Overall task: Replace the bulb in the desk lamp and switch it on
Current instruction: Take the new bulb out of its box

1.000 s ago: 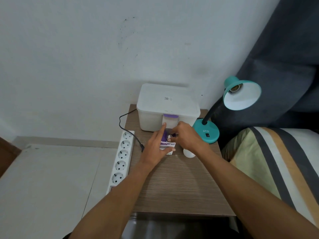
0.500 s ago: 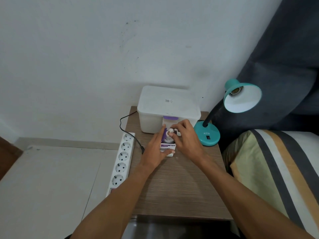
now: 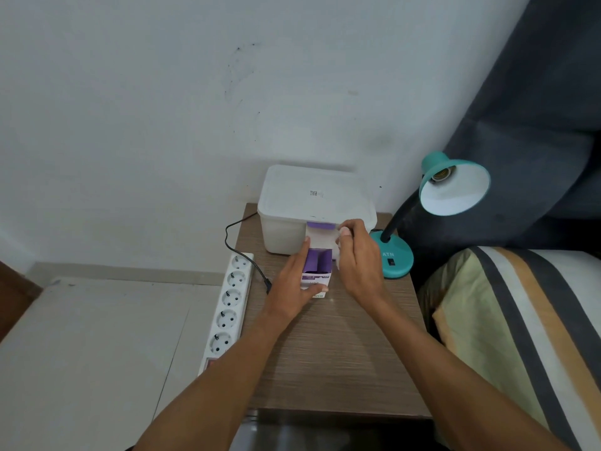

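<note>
A: What is the left hand [image 3: 294, 286] doing?

B: It is wrapped around a small purple and white box [image 3: 317, 271]. The box sits on the brown counter [image 3: 341, 353], and its top flaps are open.

A: And the right hand [image 3: 359, 260]?

B: It is just right of the box, above the counter. Its fingers are curled in, and something small and white peeks out near the fingertips. It may be the bulb, but the hand hides too much, so I cannot tell.

A: Where is the lamp?

B: The teal desk lamp [image 3: 453, 187] stands on the right side of the counter, near the right hand. Its round base [image 3: 395, 258] is on the counter, and its shade tips toward us. The socket [image 3: 440, 174] inside looks bare, with no bulb in it.

A: What else is there?

B: A white plastic tub [image 3: 312, 203] with a lid stands behind the box, against the wall. A white power strip [image 3: 229, 307] lies along the counter's left edge, with a black cord [image 3: 242, 249] running near it. A striped bed [image 3: 520, 320] is on the right.
</note>
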Motion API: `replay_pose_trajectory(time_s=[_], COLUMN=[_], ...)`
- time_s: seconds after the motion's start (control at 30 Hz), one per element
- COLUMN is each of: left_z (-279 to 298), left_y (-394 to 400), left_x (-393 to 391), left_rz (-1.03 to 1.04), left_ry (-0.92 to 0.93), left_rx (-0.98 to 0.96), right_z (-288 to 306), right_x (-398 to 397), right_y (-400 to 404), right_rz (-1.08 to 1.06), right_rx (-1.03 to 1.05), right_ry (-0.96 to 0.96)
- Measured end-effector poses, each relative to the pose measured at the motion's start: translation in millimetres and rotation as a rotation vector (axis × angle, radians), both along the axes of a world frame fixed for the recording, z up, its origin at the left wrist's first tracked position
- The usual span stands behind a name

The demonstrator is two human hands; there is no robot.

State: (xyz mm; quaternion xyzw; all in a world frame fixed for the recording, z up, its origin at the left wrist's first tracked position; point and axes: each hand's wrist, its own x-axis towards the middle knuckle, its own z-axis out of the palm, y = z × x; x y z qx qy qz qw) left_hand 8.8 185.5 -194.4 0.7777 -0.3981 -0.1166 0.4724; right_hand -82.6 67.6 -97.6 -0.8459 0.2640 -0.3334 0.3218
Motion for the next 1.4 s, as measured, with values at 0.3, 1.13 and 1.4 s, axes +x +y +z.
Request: replay_pose_trajectory(time_s=[0.3, 1.13, 1.4], left_z=[0.8, -8.3, -9.3], left_y=[-0.4, -4.3, -4.3], left_x=[-0.9, -1.1, -2.5], left_rz=[-0.011, 0.009, 0.02], left_ry=[-0.009, 0.049, 0.069], left_rx=[0.018, -0.001, 0.006], right_z=[-26.1, -41.3, -43.7], right_x=[2.3, -15.2, -16.1], right_y=[-20.3, -4.3, 6.6], right_rz=[-0.051, 0.03, -0.069], right_rx=[0.322, 0.471, 0.281], right_ry=[0.089, 0.039, 0.124])
